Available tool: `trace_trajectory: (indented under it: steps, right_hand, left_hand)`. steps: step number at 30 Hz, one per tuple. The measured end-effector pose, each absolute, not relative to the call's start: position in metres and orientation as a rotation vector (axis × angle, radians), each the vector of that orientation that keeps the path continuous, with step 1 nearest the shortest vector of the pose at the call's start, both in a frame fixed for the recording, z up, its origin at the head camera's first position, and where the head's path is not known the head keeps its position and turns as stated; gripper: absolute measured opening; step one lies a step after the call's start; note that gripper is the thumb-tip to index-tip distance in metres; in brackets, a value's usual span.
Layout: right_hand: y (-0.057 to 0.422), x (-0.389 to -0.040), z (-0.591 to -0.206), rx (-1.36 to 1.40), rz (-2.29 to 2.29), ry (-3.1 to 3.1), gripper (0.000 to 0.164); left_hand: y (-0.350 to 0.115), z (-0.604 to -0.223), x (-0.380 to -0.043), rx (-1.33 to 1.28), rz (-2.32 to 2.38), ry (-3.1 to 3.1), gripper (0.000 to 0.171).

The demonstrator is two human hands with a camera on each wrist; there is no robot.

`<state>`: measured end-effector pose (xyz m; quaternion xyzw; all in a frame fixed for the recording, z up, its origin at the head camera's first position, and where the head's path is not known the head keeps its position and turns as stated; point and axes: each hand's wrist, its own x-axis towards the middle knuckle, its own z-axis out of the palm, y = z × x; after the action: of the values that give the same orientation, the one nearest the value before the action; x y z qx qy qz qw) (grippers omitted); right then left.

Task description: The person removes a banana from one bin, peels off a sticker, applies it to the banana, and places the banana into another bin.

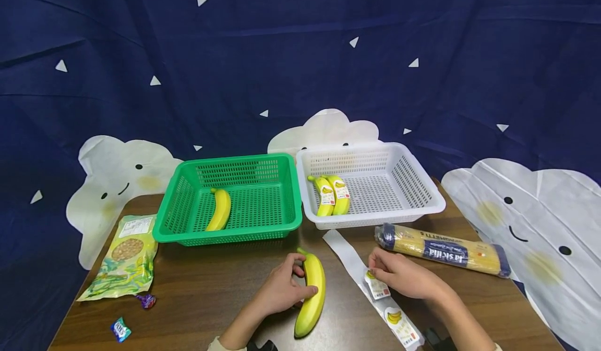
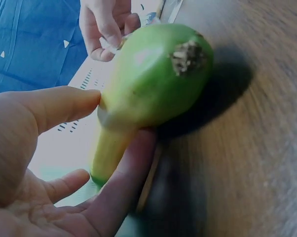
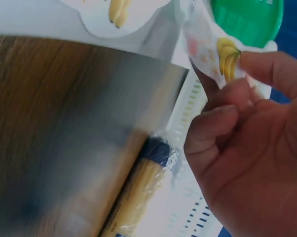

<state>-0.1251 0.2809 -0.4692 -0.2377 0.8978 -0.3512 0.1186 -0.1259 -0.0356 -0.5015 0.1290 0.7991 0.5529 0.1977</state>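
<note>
Clearly, from where I sit, the head view shows the left hand (image 1: 284,288) holding a banana (image 1: 313,293) at the near part of the counter (image 1: 211,278), well in from its left and right edges, thumb and fingers bent round the upper half, stem pointing to the far edge. Between the banana and the counter's right edge, the right hand (image 1: 404,275) pinches a label (image 1: 377,288) over its backing strip (image 1: 347,252), which runs slantwise from near the white basket (image 1: 375,219) towards the near edge; whether the label is wholly free I cannot tell. Turning to my left wrist view, the fingers sit on opposite sides of the fruit, its blunt green end towards me; I judge it moderately light, firm under smooth skin but easily bruised, so I would hold it lightly around the middle, leaving the broad face bare. Whether it bears on the counter I cannot tell. Lastly, my right wrist view has the thumb and fingers pressed on the label's edge, the sheet bending; I expect it to be weightless, floppy and tacky underneath, so a rim or corner is the place to take it.
</note>
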Motion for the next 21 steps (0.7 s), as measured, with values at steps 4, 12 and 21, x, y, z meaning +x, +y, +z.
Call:
trace_trajectory:
  steps: [4, 12, 21]
  right_hand:
    - [0.276, -0.129, -0.47, -0.719, -1.086, 2.676, 0.013]
    - [0.258, -0.135, -0.467, -0.711, -1.163, 2.743, 0.026]
    - [0.239, -0.138, -0.469, -0.63, -1.29, 2.622, 0.031]
  left_hand:
    - [-0.035, -0.503, -0.124, 0.317, 1.623, 2.159, 0.07]
    - [-0.032, -0.502, -0.122, 0.277, 1.672, 2.106, 0.071]
    - [-0.034, -0.501, -0.124, 0.289, 1.634, 2.154, 0.067]
